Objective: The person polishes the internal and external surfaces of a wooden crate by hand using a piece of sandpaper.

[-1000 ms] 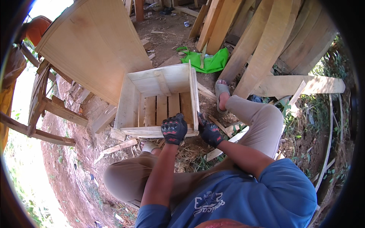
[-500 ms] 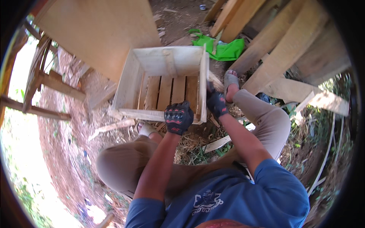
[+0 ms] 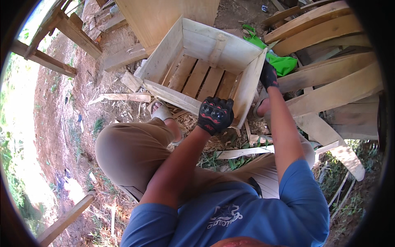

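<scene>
An open wooden crate (image 3: 255, 86) with pale board walls and a slatted bottom stands in front of me, turned at an angle. My left hand (image 3: 215, 115), in a black glove with red marks, is closed over the rim of its near wall, close to the near right corner. My right hand (image 3: 269, 76), gloved alike, lies against the outside of the right wall near the far corner. The crate wall hides most of its fingers.
A large plywood panel (image 3: 164, 20) stands behind the crate. Several long planks (image 3: 325, 31) lie to the right, beside a green bag (image 3: 284, 64). Wood offcuts (image 3: 125, 97) and shavings litter the ground. My sandalled left foot (image 3: 163, 112) is near the crate.
My view has shifted and tilted, and the crate now appears turned clockwise. My right hand has moved farther along its right wall. My left hand stays on the near rim.
</scene>
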`<state>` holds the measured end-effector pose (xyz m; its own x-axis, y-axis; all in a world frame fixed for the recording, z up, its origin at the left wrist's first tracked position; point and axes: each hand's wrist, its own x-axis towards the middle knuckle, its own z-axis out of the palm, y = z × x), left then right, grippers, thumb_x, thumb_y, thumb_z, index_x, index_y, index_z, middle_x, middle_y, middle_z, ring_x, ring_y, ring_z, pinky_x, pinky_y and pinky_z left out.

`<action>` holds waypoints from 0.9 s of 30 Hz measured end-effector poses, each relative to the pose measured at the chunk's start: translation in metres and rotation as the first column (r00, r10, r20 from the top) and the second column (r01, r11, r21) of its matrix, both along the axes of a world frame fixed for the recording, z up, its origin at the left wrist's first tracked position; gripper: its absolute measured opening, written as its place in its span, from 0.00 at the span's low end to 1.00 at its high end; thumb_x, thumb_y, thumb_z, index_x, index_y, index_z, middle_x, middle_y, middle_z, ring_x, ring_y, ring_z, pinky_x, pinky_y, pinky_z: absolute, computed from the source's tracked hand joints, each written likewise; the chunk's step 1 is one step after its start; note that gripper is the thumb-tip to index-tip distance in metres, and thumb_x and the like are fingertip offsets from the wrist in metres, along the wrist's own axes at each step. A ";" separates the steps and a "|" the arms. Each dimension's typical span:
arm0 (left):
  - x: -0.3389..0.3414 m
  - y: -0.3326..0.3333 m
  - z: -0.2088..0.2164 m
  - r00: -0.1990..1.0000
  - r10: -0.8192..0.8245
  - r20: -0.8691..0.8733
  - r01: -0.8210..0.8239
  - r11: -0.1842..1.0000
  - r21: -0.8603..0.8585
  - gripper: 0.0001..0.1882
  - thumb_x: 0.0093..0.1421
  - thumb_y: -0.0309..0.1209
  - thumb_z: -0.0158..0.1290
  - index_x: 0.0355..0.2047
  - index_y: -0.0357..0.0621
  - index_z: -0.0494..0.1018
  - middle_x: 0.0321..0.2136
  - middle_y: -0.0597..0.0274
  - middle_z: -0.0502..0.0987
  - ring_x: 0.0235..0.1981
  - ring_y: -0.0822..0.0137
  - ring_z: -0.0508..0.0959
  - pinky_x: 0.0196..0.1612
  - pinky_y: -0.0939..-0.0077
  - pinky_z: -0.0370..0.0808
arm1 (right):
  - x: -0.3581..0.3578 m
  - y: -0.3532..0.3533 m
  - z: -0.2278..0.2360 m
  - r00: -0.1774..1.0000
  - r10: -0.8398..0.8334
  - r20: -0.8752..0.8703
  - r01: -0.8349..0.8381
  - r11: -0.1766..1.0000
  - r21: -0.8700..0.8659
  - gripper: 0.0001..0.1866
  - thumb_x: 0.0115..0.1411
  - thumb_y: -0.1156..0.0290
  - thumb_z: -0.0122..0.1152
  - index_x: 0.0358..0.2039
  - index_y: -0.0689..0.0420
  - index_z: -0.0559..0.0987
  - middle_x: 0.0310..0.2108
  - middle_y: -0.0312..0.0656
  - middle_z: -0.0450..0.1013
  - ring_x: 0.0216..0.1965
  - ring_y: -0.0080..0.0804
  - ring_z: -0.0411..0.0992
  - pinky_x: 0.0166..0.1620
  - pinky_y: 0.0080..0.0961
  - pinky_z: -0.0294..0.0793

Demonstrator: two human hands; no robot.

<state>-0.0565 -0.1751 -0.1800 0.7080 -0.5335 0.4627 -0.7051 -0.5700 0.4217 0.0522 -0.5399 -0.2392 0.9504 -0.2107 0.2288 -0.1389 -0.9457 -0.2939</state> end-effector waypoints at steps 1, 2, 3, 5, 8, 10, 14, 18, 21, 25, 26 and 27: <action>-0.002 0.000 0.002 1.000 0.002 0.026 -0.001 1.000 -0.013 0.06 0.56 0.34 0.57 0.32 0.49 0.80 0.22 0.56 0.80 0.26 0.54 0.81 0.33 0.53 0.75 | -0.019 0.010 0.001 0.999 0.027 0.038 -0.026 1.000 -0.008 0.20 0.68 0.61 0.57 0.58 0.53 0.78 0.45 0.61 0.81 0.46 0.65 0.80 0.47 0.56 0.79; -0.004 -0.001 0.002 0.999 -0.002 0.051 0.003 1.000 -0.027 0.06 0.56 0.34 0.57 0.32 0.48 0.80 0.22 0.56 0.80 0.26 0.54 0.81 0.33 0.53 0.75 | -0.046 0.023 0.007 0.999 -0.012 -0.034 0.011 1.000 -0.010 0.19 0.67 0.62 0.59 0.55 0.54 0.80 0.44 0.62 0.81 0.46 0.65 0.79 0.47 0.54 0.79; -0.004 0.002 -0.001 0.999 0.012 0.050 -0.011 1.000 -0.016 0.06 0.56 0.34 0.57 0.32 0.48 0.80 0.22 0.57 0.80 0.26 0.54 0.81 0.33 0.53 0.74 | -0.068 0.049 0.011 0.993 -0.030 -0.112 0.029 1.000 -0.010 0.18 0.66 0.62 0.60 0.53 0.56 0.82 0.43 0.62 0.80 0.45 0.65 0.79 0.47 0.53 0.79; -0.005 0.002 -0.005 0.999 0.015 0.048 -0.015 1.000 -0.009 0.06 0.56 0.33 0.57 0.32 0.48 0.80 0.22 0.57 0.80 0.27 0.55 0.81 0.33 0.53 0.74 | -0.123 0.072 0.014 0.961 0.059 -0.269 -0.134 0.954 -0.269 0.18 0.67 0.63 0.59 0.53 0.55 0.81 0.37 0.61 0.78 0.39 0.64 0.77 0.44 0.53 0.78; -0.005 -0.002 -0.006 1.000 -0.020 0.012 0.020 0.999 -0.026 0.06 0.57 0.34 0.56 0.32 0.48 0.80 0.23 0.56 0.80 0.27 0.55 0.81 0.32 0.53 0.74 | -0.208 0.069 0.027 0.803 0.381 -0.458 -0.468 0.879 -0.090 0.20 0.69 0.62 0.56 0.59 0.52 0.78 0.35 0.59 0.77 0.34 0.60 0.77 0.40 0.53 0.77; -0.007 0.004 -0.004 0.995 0.005 -0.101 0.000 0.999 0.049 0.08 0.59 0.35 0.55 0.33 0.47 0.81 0.26 0.54 0.82 0.30 0.52 0.83 0.36 0.51 0.76 | -0.223 0.104 0.085 0.686 0.520 -0.509 -0.624 0.781 -0.044 0.21 0.72 0.61 0.54 0.63 0.47 0.77 0.40 0.58 0.78 0.39 0.58 0.80 0.41 0.54 0.78; 0.011 0.000 0.018 0.858 0.058 -0.510 0.073 0.970 0.232 0.15 0.63 0.41 0.51 0.38 0.45 0.81 0.39 0.48 0.86 0.40 0.44 0.85 0.46 0.47 0.80 | -0.222 0.116 0.157 0.828 0.440 -0.347 -0.533 0.812 -0.240 0.26 0.67 0.68 0.58 0.66 0.39 0.77 0.60 0.48 0.74 0.55 0.52 0.76 0.55 0.48 0.79; 0.026 0.036 0.128 0.736 -0.205 -0.645 0.511 0.794 0.330 0.21 0.68 0.46 0.48 0.48 0.44 0.79 0.54 0.46 0.82 0.52 0.42 0.82 0.57 0.49 0.77 | -0.185 0.098 0.213 0.890 0.442 -0.113 -0.455 0.844 -0.284 0.30 0.63 0.73 0.59 0.66 0.35 0.77 0.58 0.45 0.76 0.58 0.50 0.75 0.58 0.47 0.78; 0.045 0.073 0.175 0.776 -0.310 -0.550 0.538 0.780 0.320 0.19 0.68 0.44 0.48 0.47 0.45 0.79 0.52 0.46 0.82 0.51 0.41 0.82 0.57 0.51 0.77 | -0.149 0.058 0.199 0.865 0.489 -0.112 -0.488 0.767 -0.416 0.32 0.63 0.74 0.59 0.67 0.33 0.75 0.59 0.46 0.76 0.57 0.50 0.75 0.58 0.47 0.78; 0.066 0.118 0.169 0.927 -0.041 -0.373 0.145 0.956 0.254 0.12 0.66 0.39 0.52 0.41 0.47 0.79 0.48 0.46 0.83 0.49 0.42 0.83 0.51 0.52 0.80 | -0.072 0.029 0.179 0.830 0.501 -0.247 -0.549 0.650 -0.525 0.33 0.64 0.74 0.57 0.69 0.34 0.73 0.57 0.49 0.77 0.54 0.52 0.78 0.56 0.48 0.79; 0.077 0.121 0.165 0.952 0.060 -0.301 0.076 0.904 0.420 0.12 0.66 0.39 0.51 0.41 0.48 0.79 0.48 0.46 0.83 0.50 0.42 0.82 0.53 0.51 0.80 | -0.052 0.031 0.183 0.840 0.448 -0.306 -0.542 0.656 -0.525 0.32 0.65 0.74 0.56 0.68 0.34 0.74 0.57 0.50 0.77 0.54 0.52 0.78 0.56 0.49 0.78; 0.083 0.127 0.172 0.958 0.161 -0.236 0.004 0.818 0.575 0.12 0.65 0.39 0.51 0.41 0.48 0.79 0.49 0.45 0.83 0.52 0.41 0.82 0.55 0.50 0.79 | -0.032 0.055 0.189 0.832 0.404 -0.379 -0.553 0.658 -0.512 0.30 0.66 0.73 0.54 0.68 0.35 0.74 0.56 0.50 0.78 0.55 0.53 0.78 0.57 0.49 0.78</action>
<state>0.0260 -0.0476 -0.0082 0.8087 -0.5777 -0.1111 -0.5575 -0.8128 0.1690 0.0202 -0.4852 -0.0501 0.9171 0.3914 -0.0763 0.3949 -0.8648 0.3102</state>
